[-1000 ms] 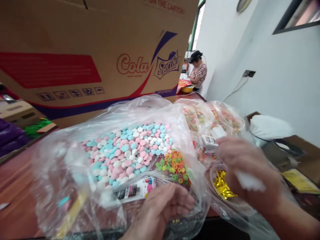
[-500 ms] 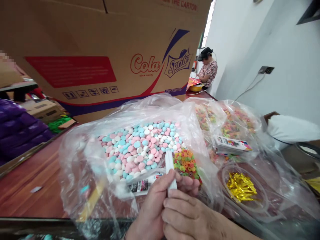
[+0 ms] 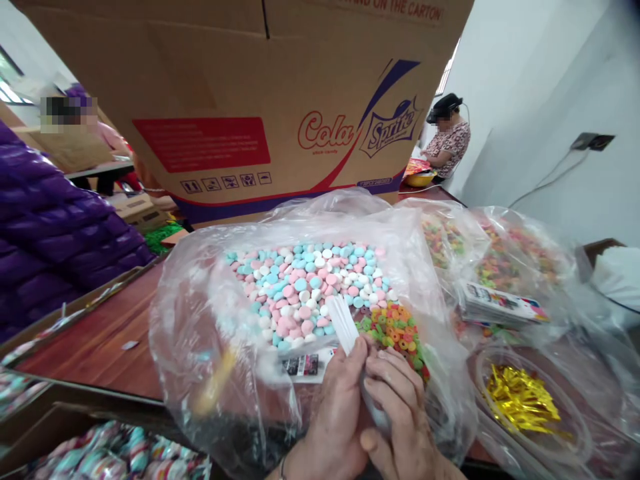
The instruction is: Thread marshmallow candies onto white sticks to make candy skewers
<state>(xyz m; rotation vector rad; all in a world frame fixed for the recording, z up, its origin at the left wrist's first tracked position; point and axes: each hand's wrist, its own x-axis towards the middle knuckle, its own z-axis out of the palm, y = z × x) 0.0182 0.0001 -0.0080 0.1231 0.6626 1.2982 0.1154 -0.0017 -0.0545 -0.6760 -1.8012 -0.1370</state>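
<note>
My left hand (image 3: 335, 407) is closed, its thumb pressed on a narrow white layered strip (image 3: 343, 323) that points up and to the left. My right hand (image 3: 400, 400) curls around the strip's lower part, where greyish, see-through material shows between the palms. Whether this is one piece or several I cannot tell. Just beyond lie pink, blue and white candy tablets (image 3: 300, 293) in an opened clear plastic bag (image 3: 185, 287). Ring-shaped gummies (image 3: 393, 327) in orange, green and yellow sit by the right fingers. A printed card (image 3: 305, 365) lies left of the hands.
A large carton (image 3: 225, 80) stands behind the bag. To the right are bagged gummies (image 3: 520, 260), a stack of printed cards (image 3: 500, 303) and gold twist ties (image 3: 523, 397) in a clear round container. Wrapped candies (image 3: 135, 453) fill a box at lower left. Two people work farther back.
The view has swung left, showing the lower-left box. The white strip has tilted left and looks wider. My right fingers have shifted and loosened, with the thumb now showing.
</note>
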